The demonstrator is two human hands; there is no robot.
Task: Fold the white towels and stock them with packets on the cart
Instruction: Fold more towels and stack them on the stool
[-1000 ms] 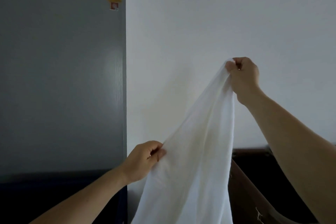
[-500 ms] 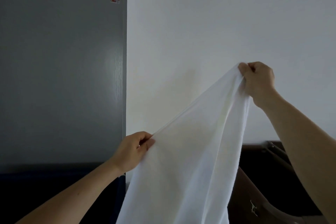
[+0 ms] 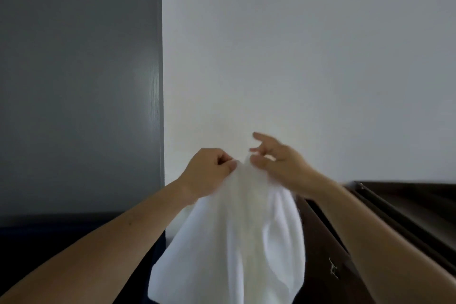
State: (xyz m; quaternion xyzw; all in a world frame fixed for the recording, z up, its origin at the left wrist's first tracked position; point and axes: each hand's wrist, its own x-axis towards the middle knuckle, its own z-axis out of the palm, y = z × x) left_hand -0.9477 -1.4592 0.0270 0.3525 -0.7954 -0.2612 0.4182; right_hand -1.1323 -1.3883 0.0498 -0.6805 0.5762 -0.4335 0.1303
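Currently: white towel (image 3: 237, 242) is hung before the wall (image 3: 308, 57), its bunched top pinched by the left hand (image 3: 209, 173). Right hand (image 3: 278, 165) is blurred, fingers spread; grip cannot be told. Risk: a corner could be dropped if the hand-over is fumbled.

Your left hand (image 3: 209, 173) and your right hand (image 3: 278, 163) are both bare; your left forearm (image 3: 111, 242) and your right forearm (image 3: 385, 242) are bare too, uncovered as far as the view reaches; each forearm looks broad at the bottom and narrows toward the wrist; the thumbnail on your left hand is cut short; your left hand shows sharply, knuckles rounded; your right hand is smeared by motion blur, so its finer detail cannot be made out.
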